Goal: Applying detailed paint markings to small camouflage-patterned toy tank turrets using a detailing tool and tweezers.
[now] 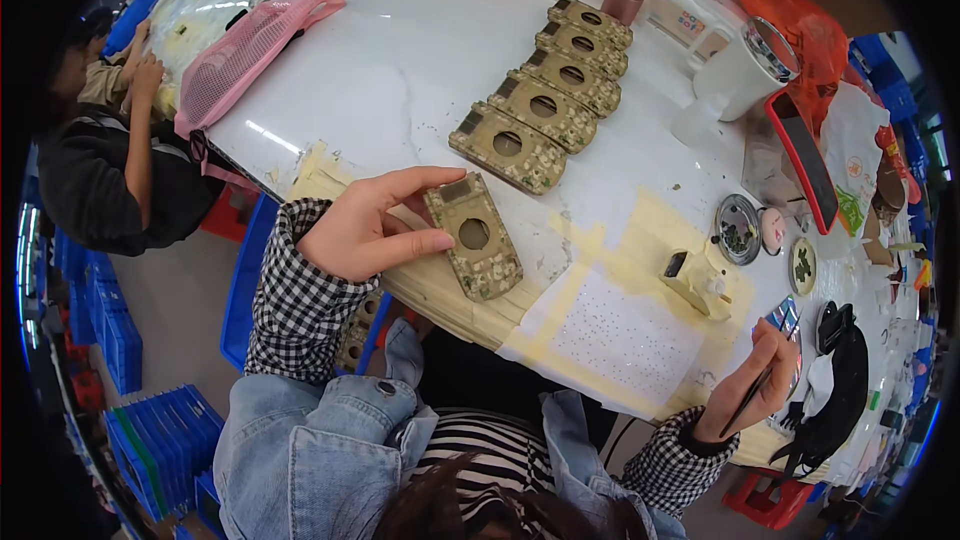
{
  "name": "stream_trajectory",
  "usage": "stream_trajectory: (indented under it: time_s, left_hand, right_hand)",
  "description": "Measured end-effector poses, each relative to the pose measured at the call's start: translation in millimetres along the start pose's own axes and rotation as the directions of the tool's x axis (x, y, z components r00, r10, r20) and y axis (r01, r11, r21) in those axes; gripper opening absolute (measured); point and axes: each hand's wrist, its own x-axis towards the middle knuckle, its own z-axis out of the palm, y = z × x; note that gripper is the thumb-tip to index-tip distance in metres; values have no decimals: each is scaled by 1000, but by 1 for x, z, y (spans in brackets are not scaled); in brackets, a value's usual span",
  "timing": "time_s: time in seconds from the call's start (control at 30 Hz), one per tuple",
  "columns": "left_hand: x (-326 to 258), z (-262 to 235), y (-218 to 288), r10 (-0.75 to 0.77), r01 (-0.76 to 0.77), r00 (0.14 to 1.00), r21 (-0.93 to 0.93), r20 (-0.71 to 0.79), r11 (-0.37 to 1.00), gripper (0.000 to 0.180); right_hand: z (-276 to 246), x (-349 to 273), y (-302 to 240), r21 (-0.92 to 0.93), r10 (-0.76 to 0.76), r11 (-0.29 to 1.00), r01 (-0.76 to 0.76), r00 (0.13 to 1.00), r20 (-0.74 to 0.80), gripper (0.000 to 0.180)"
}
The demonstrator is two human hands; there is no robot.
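My left hand (370, 225) grips a camouflage-patterned flat part (473, 235) with a round hole, thumb and fingers on its left edge, lying near the white table's (400, 70) front edge. My right hand (755, 380) is closed on thin dark tweezers (748, 402) at the table's right front. Between my hands lies a small cream-coloured block fixture (700, 280) on taped table surface. Further back, a row of several identical camouflage parts (545, 105) overlaps toward the far side.
A white cup (745, 70), a red-cased phone (805, 160), small round dishes (740, 228) with tiny pieces, and a black object (835, 380) sit to the right. A pink mesh bag (245, 50) lies at left. Another person (110, 150) sits at far left; blue crates (160, 435) below.
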Motion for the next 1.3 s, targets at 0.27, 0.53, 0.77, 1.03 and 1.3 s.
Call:
stream_trajectory:
  time_s: [0.27,0.53,0.77,1.03,1.3]
  left_hand:
    - [90,-100,5,556,-46,774,849,-303,527,17]
    - [231,-134,4,297,286,896,941,-329,180,40]
    - [242,-170,-23,410,398,767,867,-493,300,31]
    - [19,-105,16,144,-303,807,-194,-572,933,37]
    - [-107,-5,-36,-183,123,979,-462,-87,878,30]
  right_hand:
    - [-6,-2,3,-39,8,999,-9,1000,-21,18]
    - [-8,-3,5,-56,77,995,-80,996,-45,20]
    - [-9,-3,6,-14,22,1000,-22,1000,-6,24]
    - [-11,-9,18,345,3,937,54,987,-164,76]
    - [-41,-38,-29,380,-553,800,465,817,164,80]
